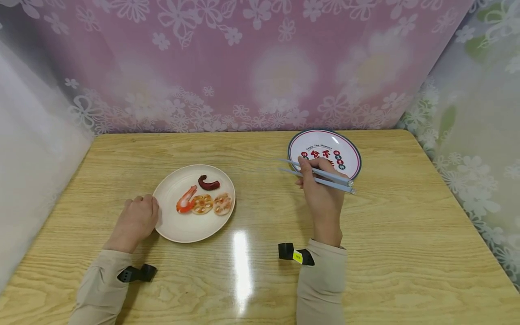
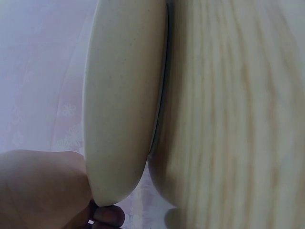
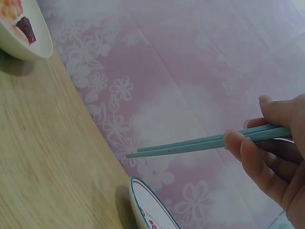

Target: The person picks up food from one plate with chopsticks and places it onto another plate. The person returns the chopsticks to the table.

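Note:
My left hand [image 1: 140, 217] grips the left rim of a cream plate [image 1: 174, 230]. In the left wrist view its thumb [image 2: 43, 186] lies against the plate's edge, with a fingertip showing below. On the plate are a shrimp [image 1: 186, 201], a dark red tentacle piece [image 1: 209, 184] and two lotus root slices, one browned [image 1: 202, 204] and one pinkish [image 1: 222, 204]. My right hand [image 1: 325, 194] holds a pair of pale blue chopsticks [image 3: 190, 144] over a white patterned plate [image 1: 317, 140]. The chopstick tips point left, slightly apart, with nothing between them.
Both plates stand on a wood-grain table [image 1: 252, 203], the patterned one near its far edge. A pink floral curtain [image 1: 243, 67] hangs behind the table, with pale floral cloth [image 1: 483, 149] at the right.

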The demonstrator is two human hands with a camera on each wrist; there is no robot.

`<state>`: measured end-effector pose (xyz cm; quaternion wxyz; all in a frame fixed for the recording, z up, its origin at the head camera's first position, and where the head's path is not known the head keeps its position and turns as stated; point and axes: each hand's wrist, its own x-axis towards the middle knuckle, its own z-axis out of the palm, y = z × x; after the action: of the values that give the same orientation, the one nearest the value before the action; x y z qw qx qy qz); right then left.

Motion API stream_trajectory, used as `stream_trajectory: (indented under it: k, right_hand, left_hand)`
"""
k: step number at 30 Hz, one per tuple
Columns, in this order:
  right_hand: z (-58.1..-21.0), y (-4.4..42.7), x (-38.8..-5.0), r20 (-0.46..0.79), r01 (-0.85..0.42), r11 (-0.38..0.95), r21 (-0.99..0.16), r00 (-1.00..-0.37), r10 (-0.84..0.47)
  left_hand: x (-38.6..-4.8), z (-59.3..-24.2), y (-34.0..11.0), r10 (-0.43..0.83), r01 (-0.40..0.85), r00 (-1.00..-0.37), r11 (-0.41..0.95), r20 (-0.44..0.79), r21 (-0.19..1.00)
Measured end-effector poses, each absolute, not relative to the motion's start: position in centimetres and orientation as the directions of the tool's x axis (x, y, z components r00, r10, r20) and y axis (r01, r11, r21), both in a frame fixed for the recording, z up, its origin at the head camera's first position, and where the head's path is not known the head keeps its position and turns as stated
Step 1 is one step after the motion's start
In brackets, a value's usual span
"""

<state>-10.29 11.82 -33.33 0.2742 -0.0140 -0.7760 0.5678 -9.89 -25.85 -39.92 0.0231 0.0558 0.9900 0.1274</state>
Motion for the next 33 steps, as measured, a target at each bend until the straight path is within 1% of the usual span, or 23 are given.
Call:
stream_trajectory:
  k: [7,16,21,28,33]
  right_hand:
    - [-33.6,13.1,-10.1,0.428,-0.279,0.397,-0.874,-0.829,0.36]
    - [-35.0,15.9,-10.0,0.437,-0.213,0.435,-0.875,-0.733,0.521]
    - [-35.4,16.8,-9.8,0.44,-0.194,0.44,-0.877,-0.693,0.571]
    - [-36.0,17.8,-9.7,0.471,-0.148,0.529,-0.836,-0.69,0.55]
    - [-36.7,18.0,-10.0,0.473,-0.153,0.534,-0.831,-0.699,0.536]
  left_hand:
    - [-10.0,-40.0,-25.9,0.119,0.106,-0.992,0.965,-0.04,0.242]
    - [-10.1,-39.9,-26.0,0.122,0.111,-0.992,0.965,-0.033,0.239]
    - [-10.1,-40.0,-25.9,0.114,0.101,-0.993,0.968,-0.043,0.232]
    - [-10.1,-39.9,-25.8,0.114,0.097,-0.992,0.967,-0.057,0.237]
    - [-10.0,-39.9,-25.8,0.112,0.099,-0.993,0.965,-0.041,0.243]
